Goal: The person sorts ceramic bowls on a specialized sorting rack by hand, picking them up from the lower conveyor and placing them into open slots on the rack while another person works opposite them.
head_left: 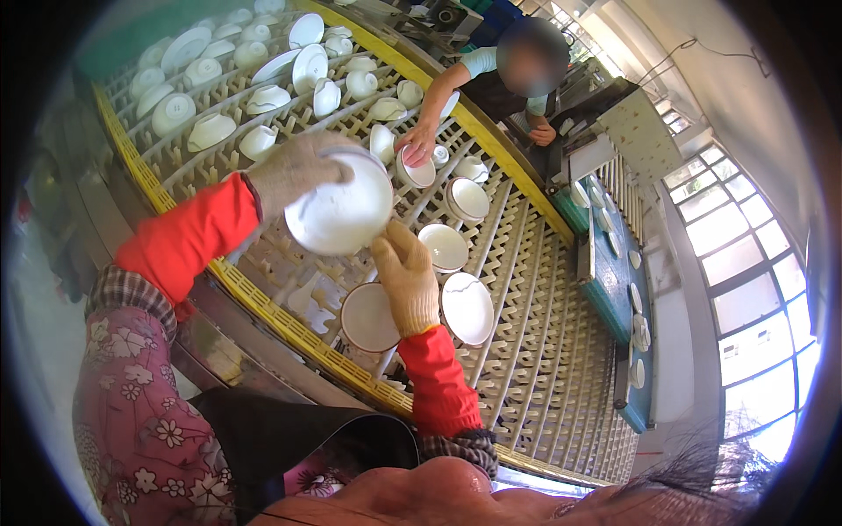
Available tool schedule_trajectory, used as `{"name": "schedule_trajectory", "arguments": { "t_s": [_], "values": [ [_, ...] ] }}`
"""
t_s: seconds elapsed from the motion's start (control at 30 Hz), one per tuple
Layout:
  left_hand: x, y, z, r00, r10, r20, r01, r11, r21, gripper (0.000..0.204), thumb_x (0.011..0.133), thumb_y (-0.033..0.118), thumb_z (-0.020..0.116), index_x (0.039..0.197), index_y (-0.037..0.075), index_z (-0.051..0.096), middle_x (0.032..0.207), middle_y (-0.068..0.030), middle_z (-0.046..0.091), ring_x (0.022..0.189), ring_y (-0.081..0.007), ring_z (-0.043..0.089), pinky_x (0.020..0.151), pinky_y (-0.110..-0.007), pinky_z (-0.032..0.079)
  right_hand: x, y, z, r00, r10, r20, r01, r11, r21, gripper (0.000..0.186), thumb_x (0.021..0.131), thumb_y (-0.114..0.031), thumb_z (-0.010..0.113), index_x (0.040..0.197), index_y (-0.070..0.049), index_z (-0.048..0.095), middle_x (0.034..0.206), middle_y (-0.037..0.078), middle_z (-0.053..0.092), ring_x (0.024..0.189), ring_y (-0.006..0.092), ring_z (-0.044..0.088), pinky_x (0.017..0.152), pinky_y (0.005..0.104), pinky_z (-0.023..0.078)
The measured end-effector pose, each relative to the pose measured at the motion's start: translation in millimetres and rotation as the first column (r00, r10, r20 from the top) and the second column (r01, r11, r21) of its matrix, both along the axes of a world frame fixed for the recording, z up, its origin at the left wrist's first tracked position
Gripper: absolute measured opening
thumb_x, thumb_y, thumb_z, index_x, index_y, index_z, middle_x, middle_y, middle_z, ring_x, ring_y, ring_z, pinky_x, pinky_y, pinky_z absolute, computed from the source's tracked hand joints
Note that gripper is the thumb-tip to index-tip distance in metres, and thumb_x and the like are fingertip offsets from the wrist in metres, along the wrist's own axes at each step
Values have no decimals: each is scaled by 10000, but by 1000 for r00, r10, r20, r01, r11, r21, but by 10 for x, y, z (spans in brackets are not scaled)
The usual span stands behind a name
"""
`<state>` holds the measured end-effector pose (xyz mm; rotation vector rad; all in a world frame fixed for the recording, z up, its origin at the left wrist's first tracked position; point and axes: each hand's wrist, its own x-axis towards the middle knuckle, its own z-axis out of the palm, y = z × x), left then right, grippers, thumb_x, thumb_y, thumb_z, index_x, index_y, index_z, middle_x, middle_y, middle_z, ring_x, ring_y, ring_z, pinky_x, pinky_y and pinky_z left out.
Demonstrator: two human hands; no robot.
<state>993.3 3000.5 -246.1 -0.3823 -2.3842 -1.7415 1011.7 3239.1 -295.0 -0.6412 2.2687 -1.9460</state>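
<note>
A round white bowl is raised above the slatted conveyor. My left hand, in a greyish knitted glove, grips it at the upper left, its thumb lying over the rim. At the lower right edge, the gloved fingers of my right hand close on the rim. Beneath and beside my right hand, a brown-rimmed bowl and another white bowl rest on the slats. Farther up sit a single bowl and a bowl that looks stacked.
Across the conveyor, a co-worker's hand touches a small bowl. Many tilted bowls and plates fill the far left. Yellow edging runs along the near side. A teal belt carrying white dishes lies at right.
</note>
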Motion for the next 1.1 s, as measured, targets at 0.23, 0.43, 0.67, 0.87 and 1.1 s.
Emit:
{"name": "schedule_trajectory", "arguments": {
  "t_s": [0.23,0.43,0.67,0.87,1.1],
  "values": [
    [-406,-228,263,815,499,-296,-572,773,-273,375,863,248,683,1193,70,671,958,-152,709,868,-279,680,804,-399,524,298,390,-310,995,-6,-103,50,900,434,340,880,-279,708,1086,-36,588,924,156,679,858,287,670,782,382,508],
    [-384,-287,-160,792,506,-341,-599,539,-592,370,870,263,699,1169,73,591,1005,-202,685,961,-392,649,816,-481,504,309,506,-186,997,18,-72,27,810,585,374,896,-260,691,1214,-68,652,1043,173,712,958,285,701,841,364,532],
    [-289,86,-85,603,188,-775,-745,481,-462,465,688,179,845,1046,45,581,1010,-135,582,991,-298,563,901,-438,463,285,488,-307,998,-57,-8,52,837,544,291,905,-195,666,1176,-93,700,1037,147,724,979,250,703,852,334,534],
    [-284,1094,-595,868,-320,-379,-131,589,-798,376,762,242,735,1050,30,616,990,-108,596,924,-279,555,874,-429,447,303,695,-197,982,-146,119,87,911,403,241,899,-154,647,1111,-80,734,967,111,735,887,183,689,815,311,528],
    [-200,1082,-646,847,-454,276,379,881,284,537,938,393,646,1308,13,568,1210,-115,629,1128,-217,598,989,-353,483,177,936,132,847,-527,-63,521,803,290,247,936,-186,621,1124,-64,725,950,113,738,837,171,700,753,307,545]
  ]
}}
